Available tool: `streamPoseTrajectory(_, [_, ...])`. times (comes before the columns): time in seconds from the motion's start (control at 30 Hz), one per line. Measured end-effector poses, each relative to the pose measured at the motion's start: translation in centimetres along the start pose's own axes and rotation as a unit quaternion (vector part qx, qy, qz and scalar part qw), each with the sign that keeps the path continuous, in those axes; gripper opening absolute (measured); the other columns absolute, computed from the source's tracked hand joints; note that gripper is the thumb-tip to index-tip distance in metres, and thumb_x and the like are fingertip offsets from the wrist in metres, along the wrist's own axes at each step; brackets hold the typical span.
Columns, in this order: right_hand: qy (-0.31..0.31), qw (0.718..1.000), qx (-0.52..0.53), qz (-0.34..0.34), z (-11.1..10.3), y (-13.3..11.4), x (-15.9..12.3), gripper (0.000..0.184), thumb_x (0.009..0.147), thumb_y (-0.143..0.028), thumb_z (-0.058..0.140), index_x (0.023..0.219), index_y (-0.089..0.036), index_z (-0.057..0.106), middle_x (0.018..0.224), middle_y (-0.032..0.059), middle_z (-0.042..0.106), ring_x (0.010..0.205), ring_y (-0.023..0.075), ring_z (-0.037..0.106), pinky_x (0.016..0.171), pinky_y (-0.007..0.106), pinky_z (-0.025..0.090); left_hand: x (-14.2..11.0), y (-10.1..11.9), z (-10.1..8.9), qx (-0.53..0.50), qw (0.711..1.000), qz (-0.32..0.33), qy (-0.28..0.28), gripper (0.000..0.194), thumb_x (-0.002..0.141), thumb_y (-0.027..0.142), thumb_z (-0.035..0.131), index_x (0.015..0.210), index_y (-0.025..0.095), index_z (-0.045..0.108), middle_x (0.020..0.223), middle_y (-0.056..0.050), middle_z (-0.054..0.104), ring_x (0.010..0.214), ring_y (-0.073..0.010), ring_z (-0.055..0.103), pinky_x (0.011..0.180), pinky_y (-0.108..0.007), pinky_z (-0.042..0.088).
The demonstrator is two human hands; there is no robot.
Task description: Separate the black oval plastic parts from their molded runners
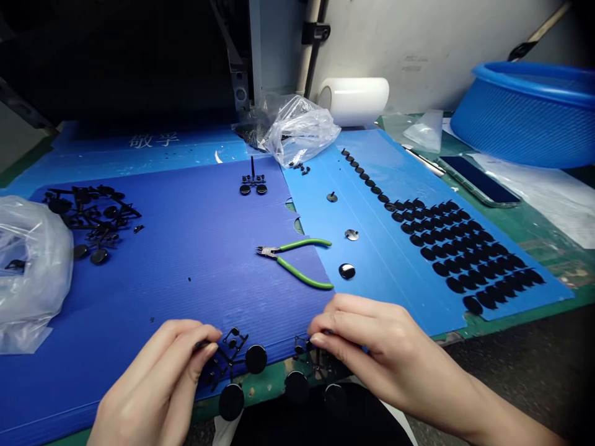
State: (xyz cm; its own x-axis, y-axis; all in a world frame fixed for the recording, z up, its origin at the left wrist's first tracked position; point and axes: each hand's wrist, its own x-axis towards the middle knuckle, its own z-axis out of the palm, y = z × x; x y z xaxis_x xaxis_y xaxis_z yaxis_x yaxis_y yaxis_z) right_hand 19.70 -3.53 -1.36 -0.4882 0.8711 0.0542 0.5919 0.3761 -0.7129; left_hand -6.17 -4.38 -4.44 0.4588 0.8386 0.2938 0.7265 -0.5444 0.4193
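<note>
Between the thumb and fingers of my left hand is a black plastic sprue with round discs and small parts on thin runners. My right hand pinches a second black sprue, its discs hanging over the table's front edge. Fingers partly hide both pieces where they are gripped. Beyond the hands, side cutters with green handles lie spread on the blue sheet. Another sprue with two discs lies farther back. To the right of the cutters are a glossy black disc and two smaller-looking ones.
Rows of black discs cover the right sheet. At left lie a heap of black sprues and a clear plastic bag. Behind are another bag and a white roll. A phone and blue basket stand right.
</note>
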Motion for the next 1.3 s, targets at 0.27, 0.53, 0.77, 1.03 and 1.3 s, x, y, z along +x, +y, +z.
streamPoseTrajectory(0.27, [-0.009,1.000,0.018,-0.009,0.1,0.2,-0.3,0.013,0.085,-0.013,0.046,0.089,-0.018,0.056,0.077,0.0019,0.055,0.067,0.0116,0.053,0.060,0.022,0.041,0.3,1.1,-0.5,-0.044,0.998,-0.047,-0.013,0.012,0.082,0.012,0.047,0.092,0.018,0.049,0.088,-0.003,0.050,0.080,-0.0109,0.052,0.074,-0.015,0.039])
streamPoseTrajectory(0.53, [-0.002,1.000,-0.016,-0.021,0.3,0.9,-0.2,0.009,0.083,-0.017,0.049,0.087,-0.022,0.055,0.079,0.0013,0.058,0.069,0.0145,0.057,0.060,0.024,0.044,0.5,1.8,-0.7,-0.108,0.987,-0.121,-0.016,0.017,0.083,0.006,0.041,0.092,0.019,0.048,0.087,-0.002,0.049,0.078,-0.0098,0.052,0.070,-0.017,0.038])
streamPoseTrajectory(0.77, [0.010,0.998,-0.046,-0.031,0.9,1.9,-0.8,0.009,0.084,-0.021,0.048,0.089,-0.025,0.054,0.082,0.0003,0.061,0.073,0.0171,0.059,0.064,0.026,0.046,0.8,1.9,-1.0,-0.163,0.970,-0.177,-0.046,0.016,0.085,0.008,0.037,0.086,0.019,0.048,0.084,-0.001,0.048,0.076,-0.0109,0.048,0.066,-0.021,0.036])
streamPoseTrajectory(1.03, [0.037,0.994,-0.073,-0.071,1.2,2.5,-0.8,0.009,0.082,-0.020,0.050,0.090,-0.026,0.052,0.083,-0.0023,0.061,0.074,0.0154,0.060,0.068,0.023,0.045,1.1,1.7,-0.9,-0.180,0.962,-0.195,-0.066,0.017,0.087,0.011,0.035,0.086,0.021,0.049,0.083,0.002,0.048,0.075,-0.0093,0.047,0.066,-0.020,0.035])
streamPoseTrajectory(1.3, [0.012,0.997,-0.062,-0.053,1.1,2.5,-1.0,0.009,0.083,-0.021,0.050,0.091,-0.026,0.053,0.083,-0.0007,0.060,0.075,0.0163,0.059,0.069,0.026,0.045,1.0,1.6,-1.1,-0.188,0.958,-0.203,-0.071,0.017,0.088,0.013,0.035,0.084,0.022,0.049,0.082,0.003,0.048,0.074,-0.0092,0.047,0.066,-0.020,0.034])
